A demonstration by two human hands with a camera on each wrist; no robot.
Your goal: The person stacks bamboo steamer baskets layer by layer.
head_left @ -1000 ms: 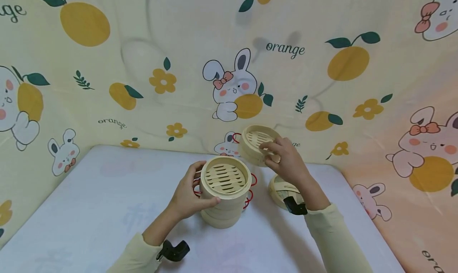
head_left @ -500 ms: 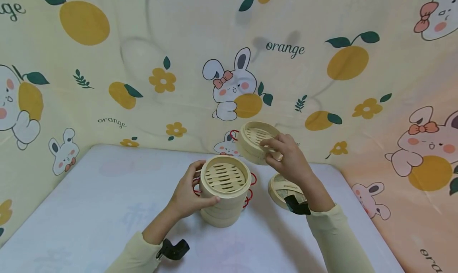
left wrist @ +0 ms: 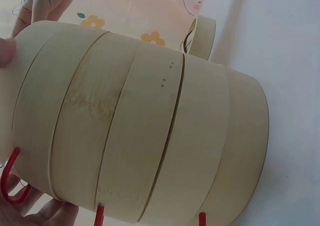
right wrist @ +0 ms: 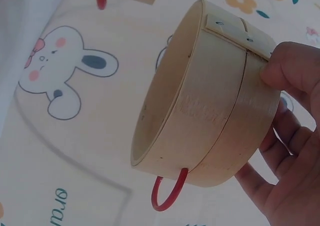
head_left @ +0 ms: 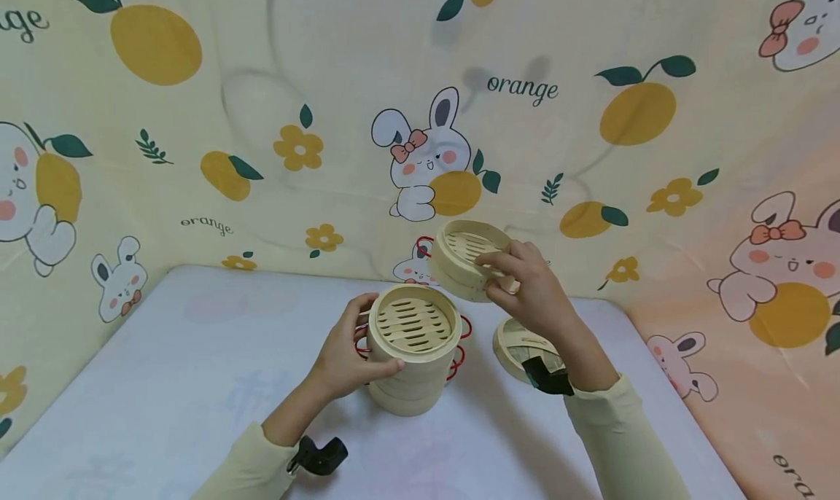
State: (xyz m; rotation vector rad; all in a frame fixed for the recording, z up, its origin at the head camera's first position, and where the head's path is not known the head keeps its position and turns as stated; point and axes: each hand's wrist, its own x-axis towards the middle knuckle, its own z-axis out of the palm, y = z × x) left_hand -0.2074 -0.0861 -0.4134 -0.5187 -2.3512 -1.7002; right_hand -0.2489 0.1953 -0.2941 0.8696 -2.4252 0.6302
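A small stack of round bamboo steamer baskets (head_left: 408, 394) stands on the table, its slatted top layer facing up. My left hand (head_left: 345, 356) grips the stack near its top, thumb along the front. Red loops stick out from both sides of the stack. Up and to the right, off the table, my right hand (head_left: 533, 290) pinches a single bamboo steamer basket (right wrist: 210, 105) by its rim. That basket is tilted, with a red loop (right wrist: 167, 193) at its side. Behind the right wrist lies a round woven lid (head_left: 515, 345), partly covered by the black wrist mount.
The white tabletop (head_left: 197, 383) stretches around the stack. A printed cloth (head_left: 367, 63) with rabbits and oranges hangs close behind the table's back edge and along its sides.
My right hand has lifted the held basket slightly up and to the left. The left hand and the stack stay in place.
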